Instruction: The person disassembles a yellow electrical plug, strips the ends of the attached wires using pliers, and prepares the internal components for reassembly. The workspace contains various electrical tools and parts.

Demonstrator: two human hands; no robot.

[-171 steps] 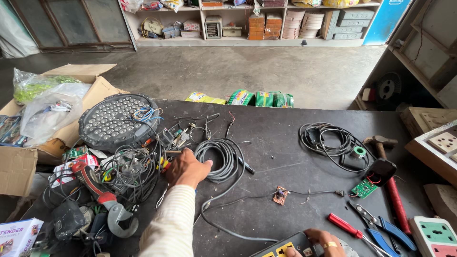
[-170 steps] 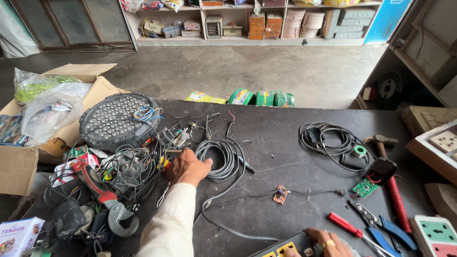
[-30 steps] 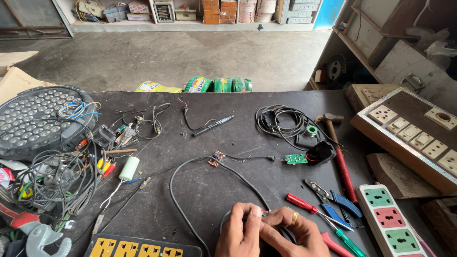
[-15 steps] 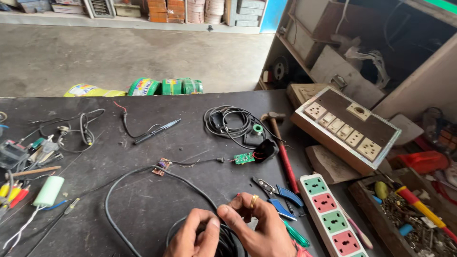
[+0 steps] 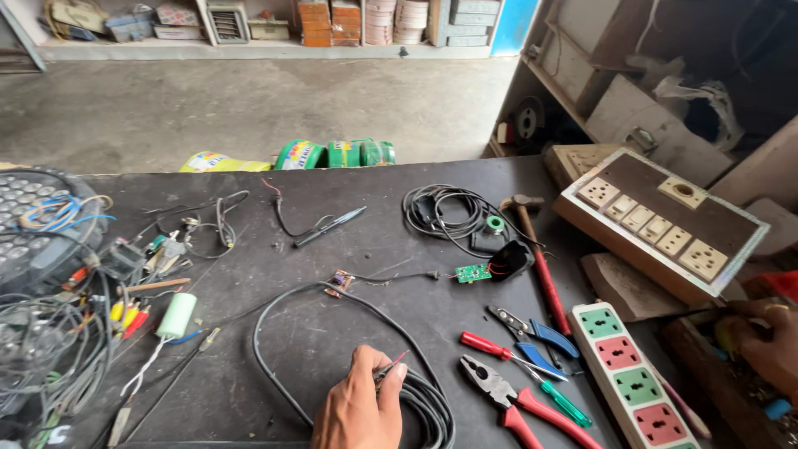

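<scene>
My left hand [image 5: 359,409] rests at the table's near edge, pinching the end of a black cable [image 5: 331,292] where thin red wires stick out. From there the cable runs in a wide loop over the dark table [image 5: 399,258] and lies coiled under my hand. My right hand [image 5: 769,347] is far to the right, fingers curled down into a box of small parts [image 5: 731,391]; what it holds is hidden. Red-handled pliers [image 5: 501,392], a red screwdriver [image 5: 489,346] and a green screwdriver [image 5: 562,402] lie just to the right of my left hand.
A power strip with coloured sockets [image 5: 636,378] and a wooden switchboard [image 5: 665,224] lie on the right. A hammer [image 5: 540,266], blue-handled cutters [image 5: 536,331], a small green circuit board [image 5: 472,272] and a second cable coil [image 5: 440,212] sit mid-table. Tangled wires and a round lamp [image 5: 33,216] fill the left.
My right hand has left the cable and gone out to the parts box on the right. The left hand still pinches the cable end. The view has shifted right.
</scene>
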